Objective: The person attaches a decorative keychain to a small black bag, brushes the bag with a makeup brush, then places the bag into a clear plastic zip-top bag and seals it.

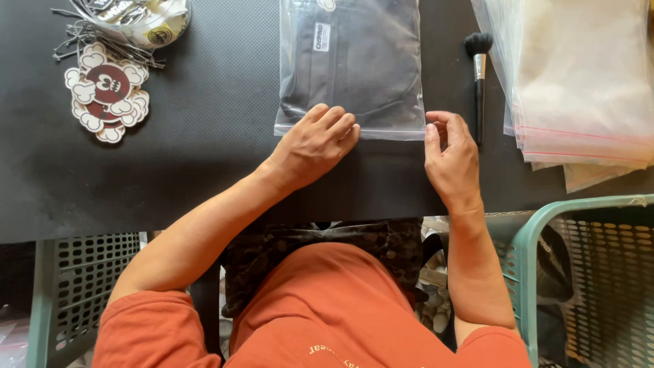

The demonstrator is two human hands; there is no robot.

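Note:
A clear plastic bag (354,61) with a folded dark garment inside lies flat on the black table (204,157), straight ahead of me. My left hand (315,143) rests palm down on the bag's near left edge, fingers together. My right hand (449,153) pinches the bag's near right corner between thumb and fingers.
A stack of empty clear bags (586,82) with red seal strips lies at the right. A make-up style brush (479,75) lies between it and the bag. Round cartoon hang tags (107,92) and a silver pouch (139,20) sit far left. Green plastic baskets (586,272) stand below the table edge.

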